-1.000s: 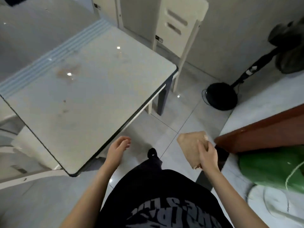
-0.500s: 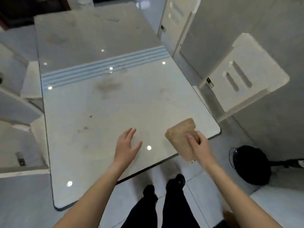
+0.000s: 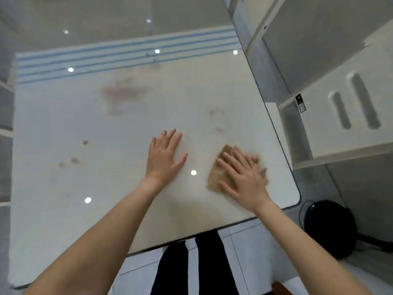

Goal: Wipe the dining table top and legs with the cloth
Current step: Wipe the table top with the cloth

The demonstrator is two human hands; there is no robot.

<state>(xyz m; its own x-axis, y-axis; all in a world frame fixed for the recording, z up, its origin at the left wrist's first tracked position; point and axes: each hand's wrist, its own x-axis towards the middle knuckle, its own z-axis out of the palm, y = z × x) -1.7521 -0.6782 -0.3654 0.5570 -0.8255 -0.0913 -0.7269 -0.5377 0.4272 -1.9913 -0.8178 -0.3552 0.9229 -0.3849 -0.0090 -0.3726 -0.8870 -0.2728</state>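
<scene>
The dining table (image 3: 63, 220) has a glossy pale top with blue stripes across its far part and several brownish stains. A tan cloth (image 3: 219, 169) lies flat on the top near the right front corner. My right hand (image 3: 244, 177) presses flat on the cloth with fingers spread, covering most of it. My left hand (image 3: 164, 156) rests flat and open on the bare tabletop, a little left of the cloth. The table legs are hidden under the top.
A white chair (image 3: 340, 124) stands against the table's right side, with another chair back (image 3: 251, 24) beyond it. A black round fan base (image 3: 329, 228) sits on the tiled floor at the right front corner. More white chair parts (image 3: 5, 133) show at the left edge.
I have come up to the table's front edge. My right hand brought the cloth from the air down flat onto the top. My left hand settled flat on the table.
</scene>
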